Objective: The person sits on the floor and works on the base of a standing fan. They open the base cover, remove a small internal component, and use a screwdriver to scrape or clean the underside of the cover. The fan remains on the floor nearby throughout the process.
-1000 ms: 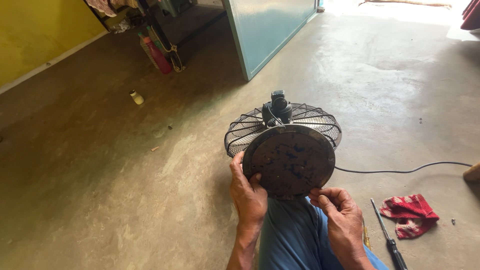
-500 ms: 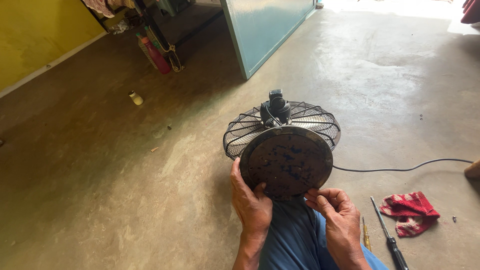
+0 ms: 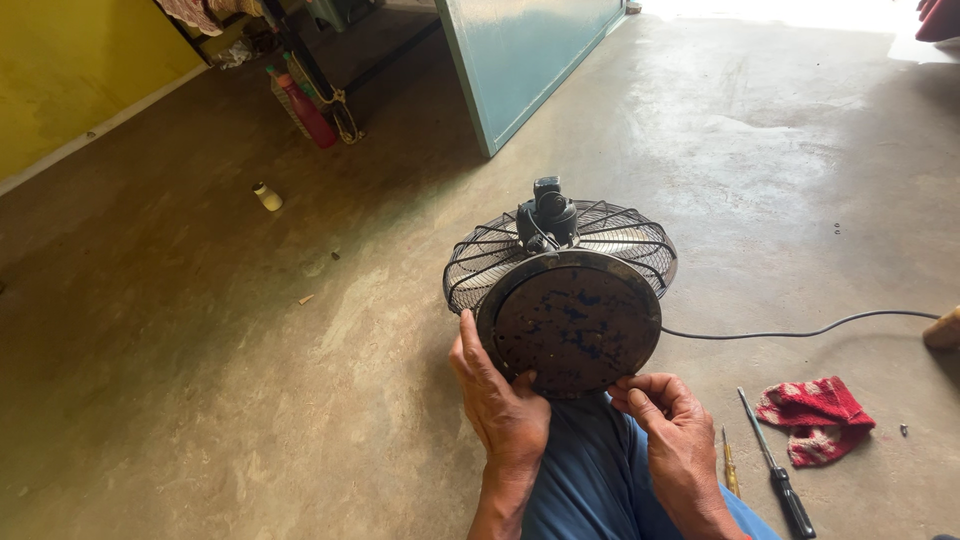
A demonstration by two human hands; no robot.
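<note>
My left hand (image 3: 500, 400) grips the rusty round fan base (image 3: 572, 322) by its left rim. My right hand (image 3: 675, 435) pinches its lower edge, screwdrivers (image 3: 775, 470) lying just right of it

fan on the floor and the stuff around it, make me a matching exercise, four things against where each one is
Things:
1. round rusty base
2. red cloth
3. black-handled screwdriver
4. red bottle

Places:
A. far off by the yellow wall, next to a stand
B. held at its lower edge by the left hand and right hand
C. crumpled on the concrete, right of the screwdriver
D. flat on the floor between the person's leg and the cloth

Pairs: 1-B, 2-C, 3-D, 4-A
</note>
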